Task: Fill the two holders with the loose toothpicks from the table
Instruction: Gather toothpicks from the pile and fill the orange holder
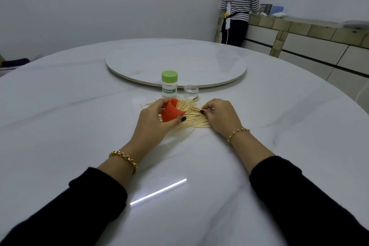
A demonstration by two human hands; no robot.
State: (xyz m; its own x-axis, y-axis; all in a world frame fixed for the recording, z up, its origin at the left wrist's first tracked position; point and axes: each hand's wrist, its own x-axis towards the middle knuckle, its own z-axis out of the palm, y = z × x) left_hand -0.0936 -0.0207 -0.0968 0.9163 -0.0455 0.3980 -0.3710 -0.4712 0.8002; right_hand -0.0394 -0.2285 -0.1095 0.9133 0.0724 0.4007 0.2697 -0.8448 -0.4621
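My left hand [153, 122] grips an orange holder [170, 113], tilted on its side with its mouth toward the right; a bundle of toothpicks sticks out of it. A pile of loose toothpicks [193, 121] lies on the white table between my hands. My right hand [219, 115] rests on the right side of the pile, its fingertips pinching some toothpicks. A clear holder with a green cap [169, 84], labelled TOOTHPICK, stands upright just behind the pile.
A small clear lid or cup [191, 91] sits to the right of the green-capped holder. Behind them lies a round turntable [175, 62]. A person in a striped shirt [239, 6] stands at a counter at the back right.
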